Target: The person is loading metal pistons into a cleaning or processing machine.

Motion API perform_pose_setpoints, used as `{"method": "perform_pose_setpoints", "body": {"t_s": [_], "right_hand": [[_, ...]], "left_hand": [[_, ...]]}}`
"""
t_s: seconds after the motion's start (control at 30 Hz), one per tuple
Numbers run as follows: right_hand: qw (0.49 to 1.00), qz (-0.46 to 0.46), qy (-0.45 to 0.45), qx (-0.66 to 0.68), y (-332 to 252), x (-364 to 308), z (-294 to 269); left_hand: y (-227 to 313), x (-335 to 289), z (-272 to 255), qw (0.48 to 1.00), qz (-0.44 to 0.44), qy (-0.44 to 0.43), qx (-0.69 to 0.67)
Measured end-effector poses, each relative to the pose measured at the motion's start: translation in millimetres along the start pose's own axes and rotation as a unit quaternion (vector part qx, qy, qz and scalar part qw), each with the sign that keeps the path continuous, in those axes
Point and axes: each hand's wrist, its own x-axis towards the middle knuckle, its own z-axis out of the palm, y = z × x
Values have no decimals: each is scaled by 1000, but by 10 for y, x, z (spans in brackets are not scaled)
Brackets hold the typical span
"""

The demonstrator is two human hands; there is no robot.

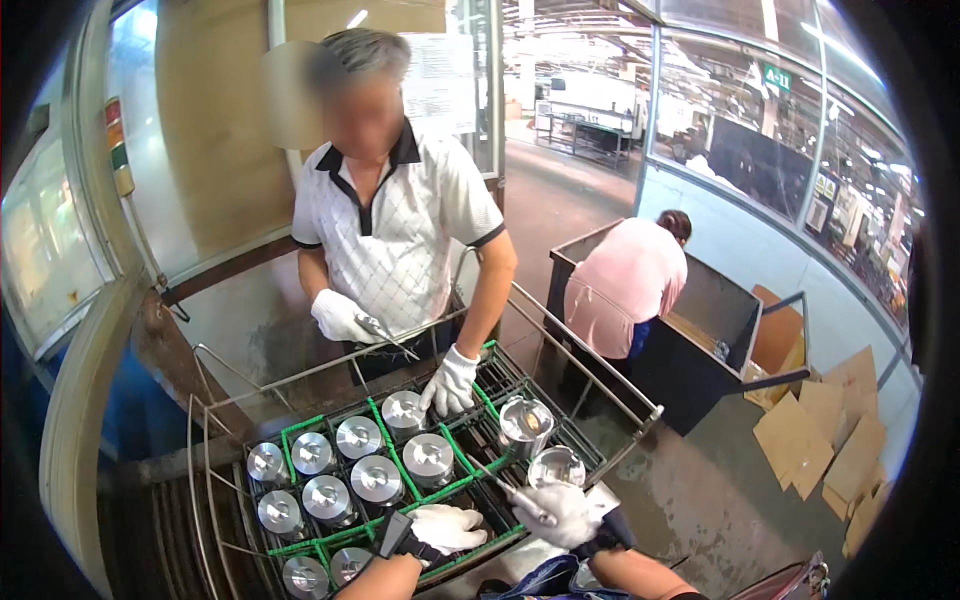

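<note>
Right now, a wide wire rack with dark bars and bright green-wrapped dividers [405, 462] holds rows of shiny silver metal cylinders with flat round tops [376, 480]. Most of the cylinders stand in the compartments left of its middle; two more, with hollowed sides showing, sit toward its right end, one behind the other.

The person's right hand, in a white glove [562, 513], is closed around a slender grey metal tool [497, 482], whose thin end points up and left over the rack, and it is just in front of the nearer of those two cylinders. The left hand, also white-gloved [447, 528], lies low over the near side of the rack with its fingers together and partly bent; whether it grips anything cannot be told.

Across the rack, a co-worker in a pale patterned shirt with black trim [385, 230] holds grey pliers-like metal tongs [388, 333] in one gloved hand [340, 318] and reaches the other [452, 382] down beside a cylinder in the far row.
</note>
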Motion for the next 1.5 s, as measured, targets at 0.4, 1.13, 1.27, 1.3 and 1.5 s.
{"method": "perform_pose_setpoints", "body": {"t_s": [0.4,1.13,1.27,1.3,1.5], "right_hand": [[999,-30,-14,-19,-49,41,58],[998,-25,57,-14,67,-116,141],[998,-27,60,-8,75,-150,156],[997,-40,63,-14,85,-154,171],[999,14,40,5,15,-124,124]], "left_hand": [[99,-339,-319,996,53,71,-21],[131,-204,-138,996,86,18,-19],[116,-233,-117,998,7,57,-38],[72,-225,-102,995,5,98,-14],[1,-702,-769,482,383,-16,-787]]}}
